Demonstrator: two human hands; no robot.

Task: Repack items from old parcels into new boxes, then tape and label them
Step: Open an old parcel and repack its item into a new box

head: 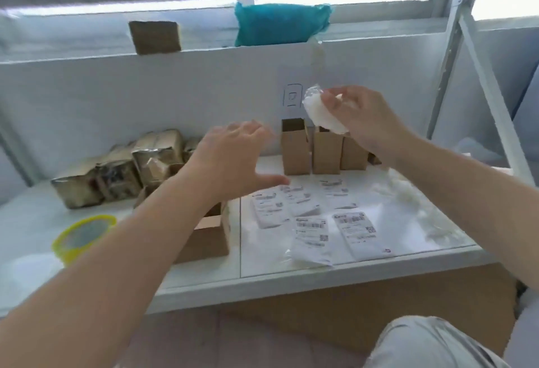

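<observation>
Right hand (360, 118) pinched plastic-wrapped white item (320, 112) at right of centre, above open new boxes (320, 149) (apparently ready to drop in). Left hand (230, 157), fingers spread, reached mid-frame. Labels (315, 216) lay below, awaiting boxes.

boxes (295, 151): matt brown cardboard | labels (357, 233): paper | old parcels (116, 169): glossy tape

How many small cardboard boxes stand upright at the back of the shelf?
3, in a row at the back: left box, middle box under the held white packet, right box partly behind the right hand. More may be hidden behind that forearm.
</observation>
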